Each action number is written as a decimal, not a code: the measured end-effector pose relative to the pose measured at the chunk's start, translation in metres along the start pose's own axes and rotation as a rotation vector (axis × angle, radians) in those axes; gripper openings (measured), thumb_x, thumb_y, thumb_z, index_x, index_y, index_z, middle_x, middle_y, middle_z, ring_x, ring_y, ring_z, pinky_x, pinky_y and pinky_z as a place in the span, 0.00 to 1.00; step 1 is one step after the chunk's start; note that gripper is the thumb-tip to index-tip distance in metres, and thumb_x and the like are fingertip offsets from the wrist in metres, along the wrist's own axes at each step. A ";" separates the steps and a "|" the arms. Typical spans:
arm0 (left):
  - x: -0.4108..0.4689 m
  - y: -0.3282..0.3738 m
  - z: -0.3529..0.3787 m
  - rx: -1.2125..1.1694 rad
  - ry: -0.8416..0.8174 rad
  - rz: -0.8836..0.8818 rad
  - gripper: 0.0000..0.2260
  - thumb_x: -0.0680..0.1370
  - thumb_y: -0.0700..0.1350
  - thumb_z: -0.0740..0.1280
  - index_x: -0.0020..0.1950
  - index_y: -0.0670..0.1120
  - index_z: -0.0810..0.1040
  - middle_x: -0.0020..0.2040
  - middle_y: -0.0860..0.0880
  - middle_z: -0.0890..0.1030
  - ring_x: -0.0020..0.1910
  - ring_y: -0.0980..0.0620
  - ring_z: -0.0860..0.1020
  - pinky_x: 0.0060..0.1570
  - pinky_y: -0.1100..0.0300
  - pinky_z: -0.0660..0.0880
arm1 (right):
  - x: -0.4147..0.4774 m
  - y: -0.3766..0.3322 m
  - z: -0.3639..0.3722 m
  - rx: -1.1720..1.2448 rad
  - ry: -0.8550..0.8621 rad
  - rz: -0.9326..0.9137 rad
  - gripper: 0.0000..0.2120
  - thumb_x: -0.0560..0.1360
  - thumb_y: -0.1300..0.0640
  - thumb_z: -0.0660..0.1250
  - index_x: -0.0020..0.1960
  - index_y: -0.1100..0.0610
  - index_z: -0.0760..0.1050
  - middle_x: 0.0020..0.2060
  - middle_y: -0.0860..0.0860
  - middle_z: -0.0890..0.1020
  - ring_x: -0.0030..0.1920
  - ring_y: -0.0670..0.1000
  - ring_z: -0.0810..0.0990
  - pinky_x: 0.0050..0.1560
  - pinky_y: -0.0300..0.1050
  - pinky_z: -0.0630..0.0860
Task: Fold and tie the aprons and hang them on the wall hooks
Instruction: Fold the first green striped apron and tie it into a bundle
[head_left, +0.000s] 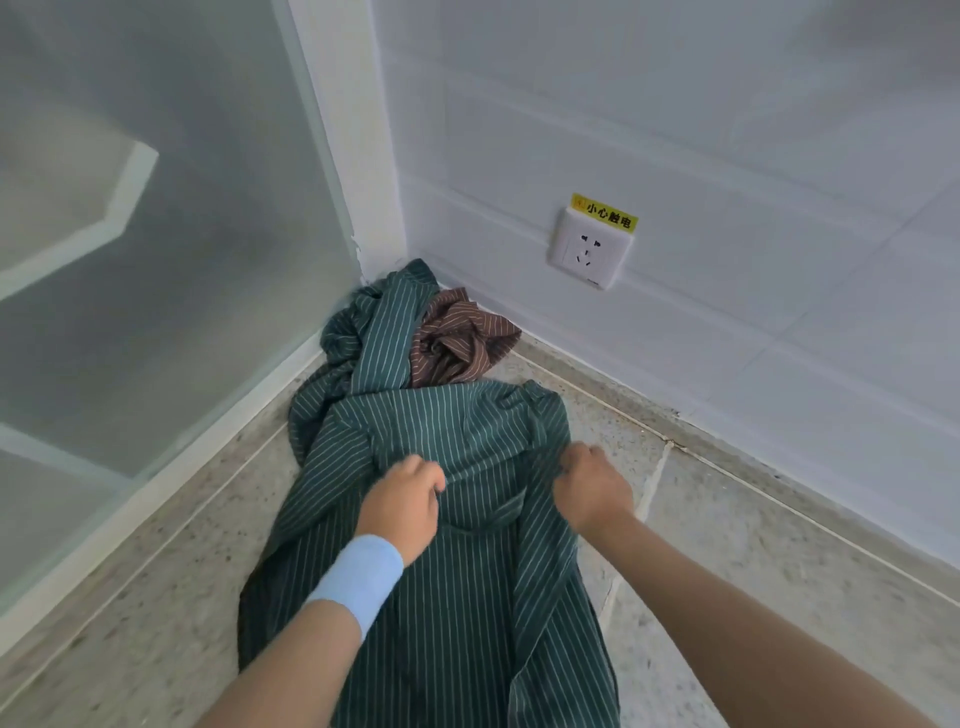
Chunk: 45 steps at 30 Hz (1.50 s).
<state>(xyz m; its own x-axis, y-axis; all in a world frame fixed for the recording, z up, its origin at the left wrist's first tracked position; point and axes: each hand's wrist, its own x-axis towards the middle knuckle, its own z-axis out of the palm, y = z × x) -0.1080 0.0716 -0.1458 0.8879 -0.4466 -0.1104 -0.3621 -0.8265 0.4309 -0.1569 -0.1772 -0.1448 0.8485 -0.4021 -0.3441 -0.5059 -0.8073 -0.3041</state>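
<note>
Speckled stone floor (727, 545) meets a white tiled wall (675, 130) carrying a socket (589, 249) with a yellow warning label (605, 212); a frosted glass panel (156, 234) closes the left side. A green striped apron (457, 597) runs from the corner toward the viewer, lifted at mid-length. Behind it lies a crumpled brown striped apron (462, 338). Left hand (405, 501), above a blue wristband (358, 584), and right hand (592, 486) each grip bunched green fabric with curled fingers.
</note>
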 end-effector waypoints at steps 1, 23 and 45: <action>-0.012 0.004 0.011 -0.031 -0.068 0.000 0.05 0.79 0.42 0.61 0.51 0.53 0.73 0.49 0.56 0.73 0.43 0.56 0.74 0.44 0.60 0.75 | -0.014 0.010 0.004 -0.052 -0.068 0.084 0.14 0.80 0.47 0.56 0.56 0.54 0.73 0.47 0.51 0.78 0.41 0.52 0.79 0.43 0.50 0.81; -0.095 0.055 0.056 -0.016 -0.491 0.002 0.21 0.76 0.50 0.68 0.69 0.57 0.70 0.67 0.57 0.65 0.68 0.53 0.63 0.65 0.53 0.71 | -0.084 0.066 -0.047 -0.242 0.314 0.114 0.35 0.70 0.69 0.61 0.75 0.52 0.62 0.71 0.58 0.68 0.70 0.61 0.68 0.71 0.58 0.67; -0.178 0.010 0.023 0.068 -0.104 -0.184 0.29 0.72 0.66 0.64 0.69 0.54 0.69 0.64 0.56 0.72 0.62 0.51 0.71 0.60 0.56 0.69 | -0.166 -0.051 0.071 0.178 -0.298 -0.557 0.04 0.83 0.58 0.57 0.52 0.53 0.70 0.39 0.49 0.78 0.37 0.48 0.76 0.42 0.46 0.75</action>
<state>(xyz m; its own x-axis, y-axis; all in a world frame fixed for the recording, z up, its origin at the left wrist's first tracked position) -0.2766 0.1352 -0.1429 0.9078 -0.3164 -0.2751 -0.2184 -0.9169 0.3341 -0.2828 -0.0386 -0.1349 0.9243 0.2136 -0.3163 -0.0426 -0.7659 -0.6415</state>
